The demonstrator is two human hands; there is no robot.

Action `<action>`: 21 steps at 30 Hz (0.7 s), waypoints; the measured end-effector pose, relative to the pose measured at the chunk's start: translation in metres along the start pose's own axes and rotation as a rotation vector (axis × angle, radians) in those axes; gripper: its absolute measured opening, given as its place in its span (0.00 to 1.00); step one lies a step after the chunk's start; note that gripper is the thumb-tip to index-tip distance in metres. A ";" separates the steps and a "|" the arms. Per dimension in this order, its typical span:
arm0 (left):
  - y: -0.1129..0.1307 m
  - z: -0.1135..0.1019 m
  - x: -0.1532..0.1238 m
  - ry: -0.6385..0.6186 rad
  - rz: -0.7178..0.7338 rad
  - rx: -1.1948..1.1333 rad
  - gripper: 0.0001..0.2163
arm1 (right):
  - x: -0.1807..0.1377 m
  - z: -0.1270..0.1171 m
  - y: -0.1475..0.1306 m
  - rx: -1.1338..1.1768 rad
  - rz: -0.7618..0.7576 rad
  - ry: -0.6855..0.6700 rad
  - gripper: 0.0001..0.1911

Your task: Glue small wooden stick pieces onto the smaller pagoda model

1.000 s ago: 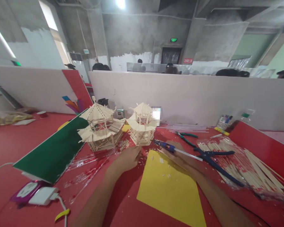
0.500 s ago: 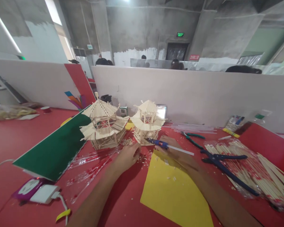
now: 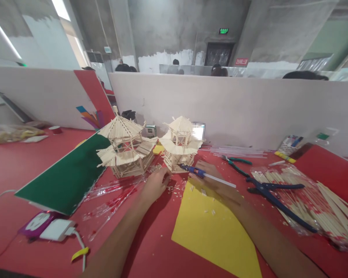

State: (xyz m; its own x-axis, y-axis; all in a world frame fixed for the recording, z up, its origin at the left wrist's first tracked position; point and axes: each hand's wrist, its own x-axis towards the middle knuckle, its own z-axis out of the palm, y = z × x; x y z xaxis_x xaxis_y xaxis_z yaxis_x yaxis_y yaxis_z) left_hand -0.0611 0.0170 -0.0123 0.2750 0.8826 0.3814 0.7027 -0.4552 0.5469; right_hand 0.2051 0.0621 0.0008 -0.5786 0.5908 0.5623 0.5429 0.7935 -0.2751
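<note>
My right hand point(image 3: 210, 175) grips a blue glue gun point(image 3: 195, 170) with a clear glue stick out the back; its nozzle points at the base of the smaller wooden-stick pavilion point(image 3: 179, 144). My left hand point(image 3: 156, 183) rests on the red table with fingers pinched together close to that pavilion's base; what it pinches is too small to make out. A larger stick pavilion point(image 3: 124, 148) stands just left of it. A yellow paper sheet point(image 3: 214, 231) lies under my right forearm.
A green board point(image 3: 66, 173) lies at the left, with a power strip and white plug point(image 3: 46, 229) in front. Blue-handled cutters point(image 3: 275, 193), green-handled pliers point(image 3: 234, 162) and bagged wooden sticks point(image 3: 313, 204) lie to the right. A white partition point(image 3: 249, 108) runs behind, with other people beyond it.
Both hands have moved forward toward the smaller pavilion; the glue gun's nozzle now reaches its base. The view has tilted slightly downward.
</note>
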 end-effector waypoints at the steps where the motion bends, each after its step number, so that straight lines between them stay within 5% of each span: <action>1: 0.000 0.001 0.000 -0.002 0.001 0.000 0.05 | 0.000 0.000 0.000 0.001 -0.002 -0.012 0.13; 11: 0.006 0.004 -0.001 -0.028 -0.033 0.012 0.05 | 0.004 -0.015 -0.026 0.084 0.080 -0.074 0.12; 21: 0.006 0.003 0.000 -0.030 -0.029 0.018 0.06 | 0.002 -0.008 -0.019 0.020 0.089 -0.090 0.14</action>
State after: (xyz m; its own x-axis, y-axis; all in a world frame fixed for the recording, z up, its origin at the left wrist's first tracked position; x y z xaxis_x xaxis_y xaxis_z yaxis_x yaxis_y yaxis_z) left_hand -0.0551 0.0148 -0.0109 0.2734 0.8986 0.3431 0.7222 -0.4274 0.5438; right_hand 0.1984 0.0475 0.0135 -0.5813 0.6690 0.4631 0.5828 0.7395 -0.3369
